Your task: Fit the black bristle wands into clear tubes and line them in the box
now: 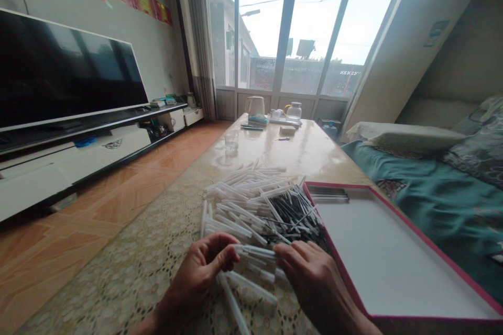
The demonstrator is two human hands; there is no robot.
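A translucent white plastic tube (255, 251), like a pen barrel, is held level between my two hands. My left hand (202, 264) pinches its left end between thumb and fingers. Closed around the other end is my right hand (304, 267), its fingertips partly hidden from view. Just beyond lies a loose pile of similar white tubes (236, 214), with a few more under and in front of my hands. Thin dark rods (294, 214), like pen refills, are heaped at the pile's right. Several dark-cored sticks (330, 194) rest at the far left corner of a pink-rimmed white tray (393, 256).
The long table has a patterned, glossy cover (157, 251). Farther along it stand a drinking glass (231, 143), a small box (287, 130), a glass pitcher (294, 111) and a pale kettle-like container (256, 107). A couch with a teal cover (408, 188) borders the right side.
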